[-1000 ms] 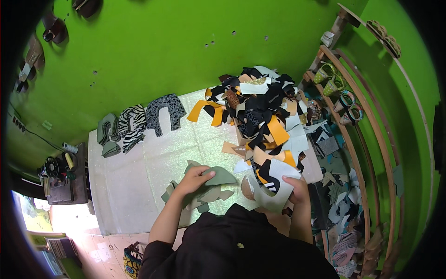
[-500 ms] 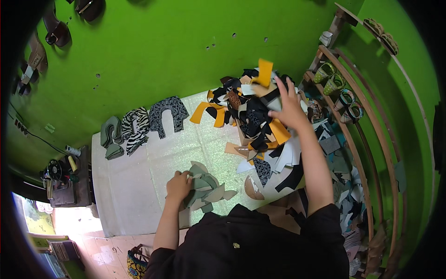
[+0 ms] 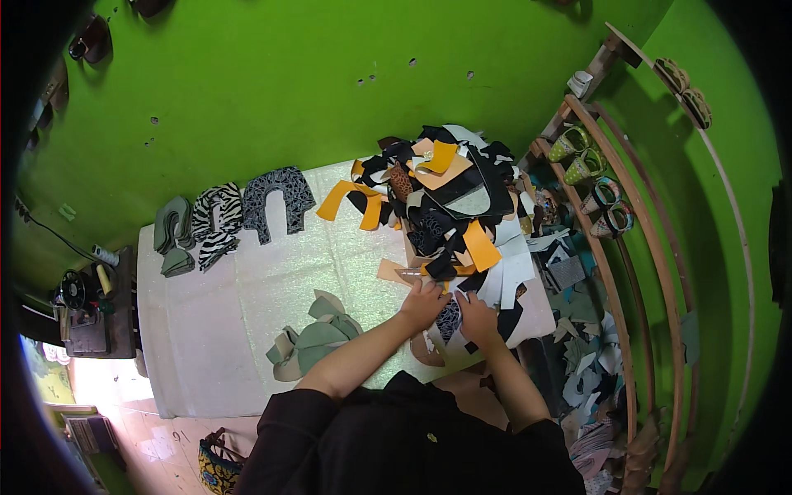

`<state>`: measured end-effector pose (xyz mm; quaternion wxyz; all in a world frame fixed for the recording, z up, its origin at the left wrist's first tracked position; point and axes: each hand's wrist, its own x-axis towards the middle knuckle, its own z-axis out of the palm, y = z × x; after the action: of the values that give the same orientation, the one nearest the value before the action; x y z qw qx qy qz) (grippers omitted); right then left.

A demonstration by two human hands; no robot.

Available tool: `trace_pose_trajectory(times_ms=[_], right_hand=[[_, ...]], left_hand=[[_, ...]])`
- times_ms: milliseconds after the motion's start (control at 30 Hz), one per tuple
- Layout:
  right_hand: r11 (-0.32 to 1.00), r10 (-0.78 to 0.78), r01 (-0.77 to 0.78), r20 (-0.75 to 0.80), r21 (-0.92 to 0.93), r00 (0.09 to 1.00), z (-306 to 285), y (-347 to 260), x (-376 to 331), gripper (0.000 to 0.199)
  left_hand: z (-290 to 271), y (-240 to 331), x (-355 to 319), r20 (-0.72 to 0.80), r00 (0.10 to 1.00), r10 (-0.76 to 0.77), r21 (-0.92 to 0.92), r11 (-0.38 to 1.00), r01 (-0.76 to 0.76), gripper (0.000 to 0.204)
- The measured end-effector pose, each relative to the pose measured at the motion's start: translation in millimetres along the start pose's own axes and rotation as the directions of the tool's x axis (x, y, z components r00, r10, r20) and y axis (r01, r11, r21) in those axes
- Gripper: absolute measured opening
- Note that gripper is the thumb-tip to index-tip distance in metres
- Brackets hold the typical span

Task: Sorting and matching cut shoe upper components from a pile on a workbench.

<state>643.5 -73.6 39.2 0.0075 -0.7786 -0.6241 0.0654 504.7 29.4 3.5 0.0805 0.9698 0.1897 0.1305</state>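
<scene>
Sorting beside the scrap heap [image 3: 450, 202]: left hand [image 3: 423, 301] and right hand [image 3: 477, 318] lie flat, gripping nothing, on a patterned dark cutout [image 3: 448, 318]; best lifted singly.

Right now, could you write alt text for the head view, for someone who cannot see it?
Both hands, left hand and right hand, meet on a black patterned cut piece at the near edge of a heap of cut shoe pieces on a white table; green pieces lie left.
</scene>
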Motion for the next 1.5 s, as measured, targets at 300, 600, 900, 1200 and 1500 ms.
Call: trace_pose_trajectory(times_ms=[300, 600, 900, 1200, 1500], right_hand=[[0.915, -0.111, 0.179, -0.201, 0.361, 0.973, -2, 32, -3, 0.018], [0.526, 0.092, 0.129, -0.207, 0.841, 0.974, 11, 7, -34, 0.017], [0.695, 0.341, 0.110, -0.461, 0.711, 0.819, 1, -11, -46, 0.019], [0.877, 0.047, 0.180, -0.453, 0.445, 0.890, -24, -54, -42, 0.029], [0.673, -0.400, 0.554, -0.389, 0.490, 0.830, -34, -154, -32, 0.055]], left_hand=[[-27, -7, -28, 0.016, 1.000, 0.006, -0.130, 0.992, -0.004, 0.021], [-44, -1, -50, 0.090, 0.965, -0.246, -0.483, 0.837, 0.258, 0.014], [-46, -1, -63, -0.273, 0.935, -0.227, -0.447, 0.890, 0.086, 0.017], [-71, 10, -85, 0.061, 0.944, -0.325, -0.831, 0.507, 0.228, 0.039], [-122, 19, -147, 0.140, 0.624, -0.769, -0.942, 0.090, 0.323, 0.032]])
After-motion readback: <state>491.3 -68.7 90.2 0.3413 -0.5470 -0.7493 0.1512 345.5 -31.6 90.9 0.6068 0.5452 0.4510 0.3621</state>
